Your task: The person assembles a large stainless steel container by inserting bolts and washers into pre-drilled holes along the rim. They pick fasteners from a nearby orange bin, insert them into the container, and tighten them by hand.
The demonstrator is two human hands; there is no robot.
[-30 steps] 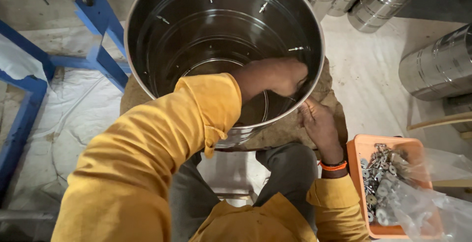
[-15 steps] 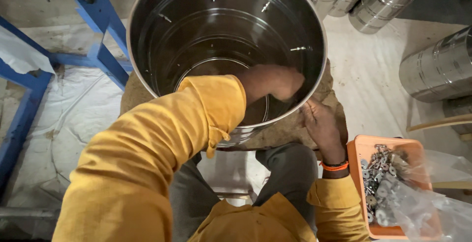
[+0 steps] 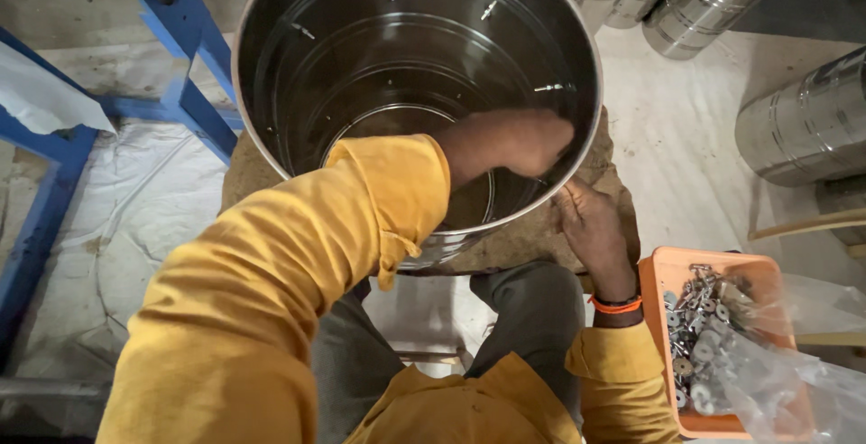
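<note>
A large shiny steel drum (image 3: 271, 38) stands open-topped on a brown cloth-covered stand in front of me. Small studs stick out of its inner wall. My left hand (image 3: 523, 142), in a yellow sleeve, reaches down inside the drum. Its fingers are curled against the right inner wall just under the rim, and what they hold is hidden. My right hand (image 3: 586, 223), with an orange band at the wrist, lies against the drum's outer wall opposite the left hand. Its fingertips are tucked under the rim.
An orange tray (image 3: 663, 282) of small metal fasteners, partly under clear plastic, sits at my lower right. More steel drums (image 3: 803, 128) lie at the right and top right. A blue metal frame (image 3: 194, 92) stands at the left, over white sheeting on the floor.
Both hands stay at the drum's right wall, one inside and one outside. Only the view shifts slightly.
</note>
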